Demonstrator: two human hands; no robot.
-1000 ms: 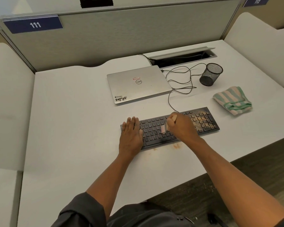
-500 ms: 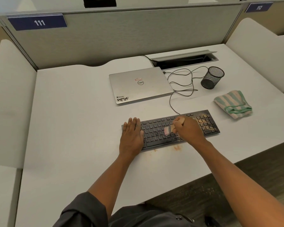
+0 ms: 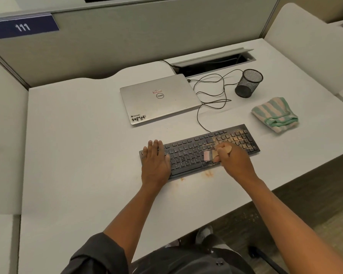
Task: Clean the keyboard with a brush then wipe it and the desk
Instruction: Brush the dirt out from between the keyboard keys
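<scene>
Here, brushing a dusty keyboard [image 3: 194,153] near the desk's [image 3: 77,155] front edge.
Right hand [image 3: 234,161] grips the brush [image 3: 211,155] mid-keyboard; left hand [image 3: 155,163] lies flat on its left end; striped cloth [image 3: 274,114] toward the right edge.

My desk [image 3: 77,155]: white top, walled by partitions. Black keyboard [image 3: 188,153] near centre, orange-brown dust on its right keys; smears of same dust [image 3: 207,174] on desk at its near edge. Closed silver laptop [image 3: 158,99] beyond keyboard. Black cable [image 3: 210,91] looped right of laptop. Mesh cup [image 3: 248,83] far right. Striped cloth [image 3: 274,114] right, folded.
</scene>
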